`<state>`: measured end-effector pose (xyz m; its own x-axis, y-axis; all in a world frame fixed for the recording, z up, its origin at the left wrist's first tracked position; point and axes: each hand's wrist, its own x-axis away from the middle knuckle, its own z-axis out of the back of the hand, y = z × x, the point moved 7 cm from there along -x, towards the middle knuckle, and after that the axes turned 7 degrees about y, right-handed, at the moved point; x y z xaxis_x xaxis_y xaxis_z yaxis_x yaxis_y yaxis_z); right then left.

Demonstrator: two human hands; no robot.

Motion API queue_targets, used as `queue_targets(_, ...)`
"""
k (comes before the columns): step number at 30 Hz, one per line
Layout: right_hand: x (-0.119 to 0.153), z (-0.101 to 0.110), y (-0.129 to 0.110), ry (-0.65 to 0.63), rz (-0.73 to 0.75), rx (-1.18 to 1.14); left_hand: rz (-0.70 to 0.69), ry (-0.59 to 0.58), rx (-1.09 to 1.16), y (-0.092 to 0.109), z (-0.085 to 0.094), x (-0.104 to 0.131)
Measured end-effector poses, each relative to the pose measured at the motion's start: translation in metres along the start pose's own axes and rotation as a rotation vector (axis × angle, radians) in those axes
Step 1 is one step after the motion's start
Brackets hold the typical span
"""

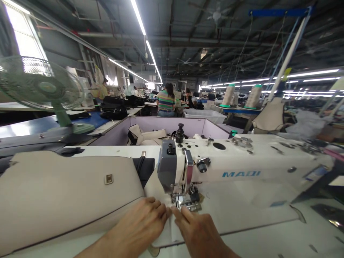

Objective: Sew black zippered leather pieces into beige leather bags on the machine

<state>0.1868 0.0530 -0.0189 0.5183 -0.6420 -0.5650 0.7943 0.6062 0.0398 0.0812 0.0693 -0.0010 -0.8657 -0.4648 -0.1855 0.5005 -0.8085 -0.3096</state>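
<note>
A cream leather-like piece point(72, 193) with a small metal fitting point(108, 179) covers the left of the white sewing machine table point(258, 236). My left hand point(146, 222) presses on its right part, fingers curled together, beside the presser foot point(185, 202). Just in front of the foot, my right hand point(197, 229) has its fingertips on the pale material, the index finger and thumb close to my left fingertips. What lies under both hands' fingers is partly hidden. The machine head point(242, 172) stands over the material, marked with blue letters.
A green fan point(47, 86) stands at the left on a blue surface. Behind the machine, a lilac-walled bin point(166, 123) holds cream pieces. Thread cones point(228, 96) stand at the right. Two people point(166, 100) are farther back.
</note>
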Motion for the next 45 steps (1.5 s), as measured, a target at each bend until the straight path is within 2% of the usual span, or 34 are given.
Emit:
queue_targets(8, -0.004, -0.003, 0.004, -0.096, -0.095, -0.063, 0.051, 0.004, 0.056, -0.005, -0.005, -0.004)
queue_targets(16, -0.005, 0.004, 0.004, -0.091, -0.123, -0.078, 0.038, -0.008, 0.017, -0.011, -0.001, -0.012)
queue_targets(28, 0.003, 0.007, 0.01, -0.002, -0.175, -0.156, 0.006, 0.024, -0.022, -0.019, 0.001, -0.018)
queue_targets(36, -0.003, 0.022, -0.001, 0.203, -0.054, -0.114, 0.068, 0.028, -0.061, -0.018, 0.005, -0.02)
queue_targets(41, 0.001, 0.031, -0.008, 0.24, -0.034, -0.079, 0.174, 0.052, -0.106, -0.018, 0.005, -0.005)
queue_targets(45, 0.005, 0.037, 0.001, 0.208, -0.109, -0.149, 0.308, 0.082, -0.132, -0.036, 0.013, 0.032)
